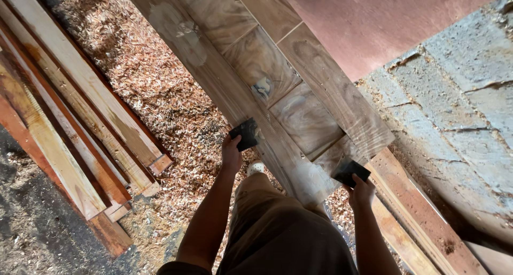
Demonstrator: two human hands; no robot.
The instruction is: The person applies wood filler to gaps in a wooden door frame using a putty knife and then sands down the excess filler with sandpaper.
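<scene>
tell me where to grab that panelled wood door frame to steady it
Take the wooden door panel by its two long outer rails near the lower end, one hand from each side, as the left hand and right hand do: it leans tilted, and the rails give straight edges.

My woodworking shop: sawdust and shavings (155, 88) over floor, stacked planks (69, 130), panelled wooden door (278, 88), rough block wall (459, 93).

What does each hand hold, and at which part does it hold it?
The left hand pinches a dark sanding pad by its lower edge. The right hand grips another dark pad by its lower corner. Both pads lie against the wooden door panel.
</scene>
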